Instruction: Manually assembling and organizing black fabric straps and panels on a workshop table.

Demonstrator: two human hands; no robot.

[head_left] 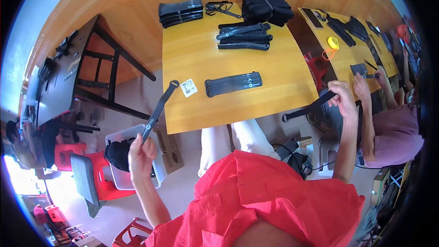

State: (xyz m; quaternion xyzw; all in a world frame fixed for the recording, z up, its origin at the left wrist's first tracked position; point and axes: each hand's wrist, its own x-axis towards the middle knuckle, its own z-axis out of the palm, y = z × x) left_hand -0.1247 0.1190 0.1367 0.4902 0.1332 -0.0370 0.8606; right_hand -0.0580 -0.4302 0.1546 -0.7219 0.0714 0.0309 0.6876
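Note:
My left hand [142,153] grips one end of a black strap [160,110], whose looped tip rises beside the table's left edge. A second black strap [311,107] hangs from my right hand [340,96], closed around its end off the table's right front corner. Between the two hands, a flat bundle of black straps [233,84] lies on the yellow wooden table [270,66]. Near its left end is a white printed label [188,88]. Farther back sits a loose pile of black straps [244,35].
Bundled straps [181,13] and a thick tied black stack [265,7] stand along the table's back. A clear plastic bin [132,180] with black items is below my left hand. To the right, a co-worker [388,132] handles straps at another table with a yellow tape measure [333,42].

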